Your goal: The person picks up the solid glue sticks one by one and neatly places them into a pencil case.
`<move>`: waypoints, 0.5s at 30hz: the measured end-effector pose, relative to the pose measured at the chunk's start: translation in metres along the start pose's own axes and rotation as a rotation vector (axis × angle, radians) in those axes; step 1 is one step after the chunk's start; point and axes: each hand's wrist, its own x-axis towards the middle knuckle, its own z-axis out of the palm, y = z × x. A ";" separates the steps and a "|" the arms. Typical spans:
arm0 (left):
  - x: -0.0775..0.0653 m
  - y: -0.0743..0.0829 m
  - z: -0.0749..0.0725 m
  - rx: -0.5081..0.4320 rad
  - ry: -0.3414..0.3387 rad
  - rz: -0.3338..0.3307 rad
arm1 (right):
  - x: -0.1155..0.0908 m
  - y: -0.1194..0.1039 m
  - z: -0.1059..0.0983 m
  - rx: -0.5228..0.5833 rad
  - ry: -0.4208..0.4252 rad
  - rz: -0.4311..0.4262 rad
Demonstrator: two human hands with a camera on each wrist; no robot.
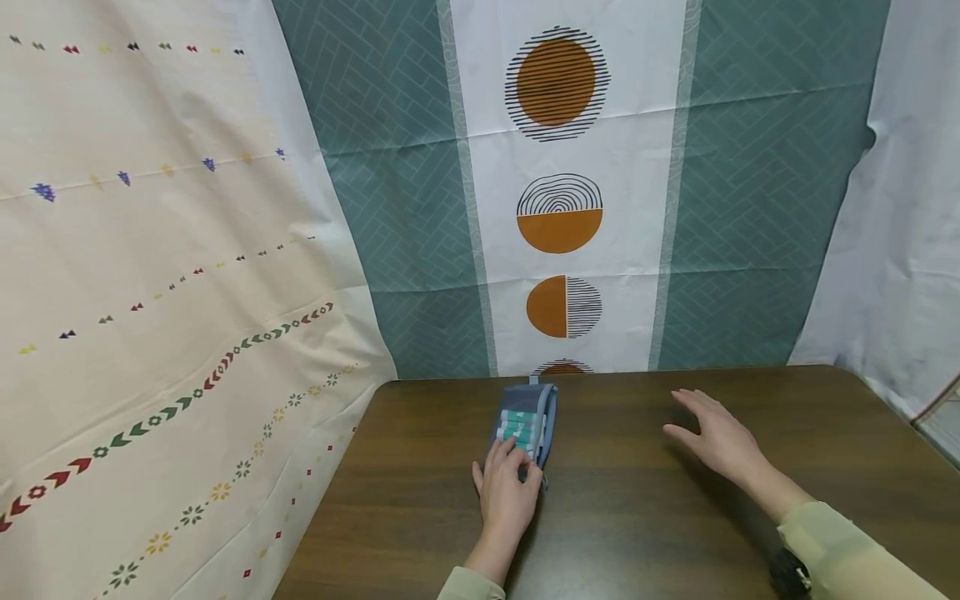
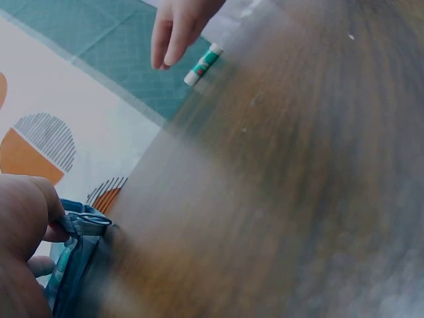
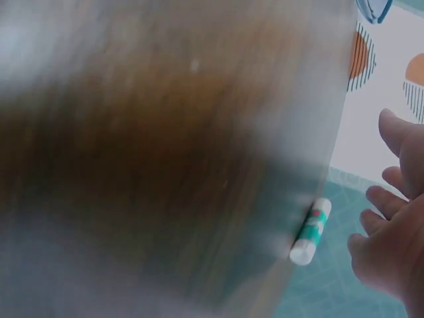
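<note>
A blue-grey zip pouch point(image 1: 517, 399) lies on the wooden table, with several green-and-white glue sticks point(image 1: 516, 427) showing through its see-through front. My left hand point(image 1: 507, 497) is at the pouch's near end; in the left wrist view its thumb and fingers pinch the zipped edge point(image 2: 89, 224). Off to the right, my right hand point(image 1: 717, 439) hovers over the table, fingers extended and holding nothing. A single glue stick point(image 3: 311, 233) lies on the table close to the right hand, also visible in the left wrist view point(image 2: 203, 65). In the head view I cannot make this stick out.
The brown wooden table point(image 1: 615, 517) has its far edge against a hanging green-and-white cloth point(image 1: 757, 183) with orange circles. A cream patterned cloth point(image 1: 165, 333) drapes along the left side. White cloth point(image 1: 892, 275) hangs at the right.
</note>
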 end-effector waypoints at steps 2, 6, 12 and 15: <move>0.000 0.000 0.000 -0.001 -0.001 -0.001 | -0.001 0.004 -0.002 0.001 -0.002 0.008; 0.000 0.000 0.000 -0.004 -0.002 -0.004 | -0.004 0.012 -0.005 -0.003 -0.006 0.028; 0.000 0.000 0.000 0.000 -0.008 -0.002 | -0.007 0.027 -0.008 -0.018 -0.008 0.054; 0.000 -0.001 0.000 0.002 -0.007 0.001 | -0.007 0.035 -0.010 -0.035 0.002 0.062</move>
